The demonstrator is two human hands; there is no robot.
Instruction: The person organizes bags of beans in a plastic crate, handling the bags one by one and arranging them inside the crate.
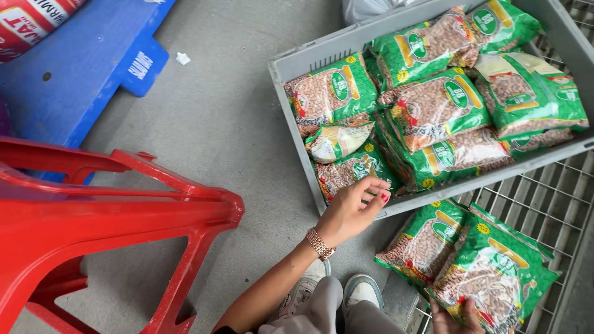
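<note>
over on the far left there's a blue pallet [80, 74] flat on the concrete floor [216, 124], and in front of it a red plastic stool [105, 229] tipped on its side. the left hand [354, 207], gold bracelet [320, 244] on the wrist, is loosely curled with its fingertips on a green bag of beans [349, 173] at the near corner of the grey crate [297, 65], which is full of the same bags. the right hand [455, 318] is mostly cut off at the bottom edge, fingers pinching the lower end of a couple of bean bags [489, 272] lying on a wire rack [550, 204] just right of the crate.
</note>
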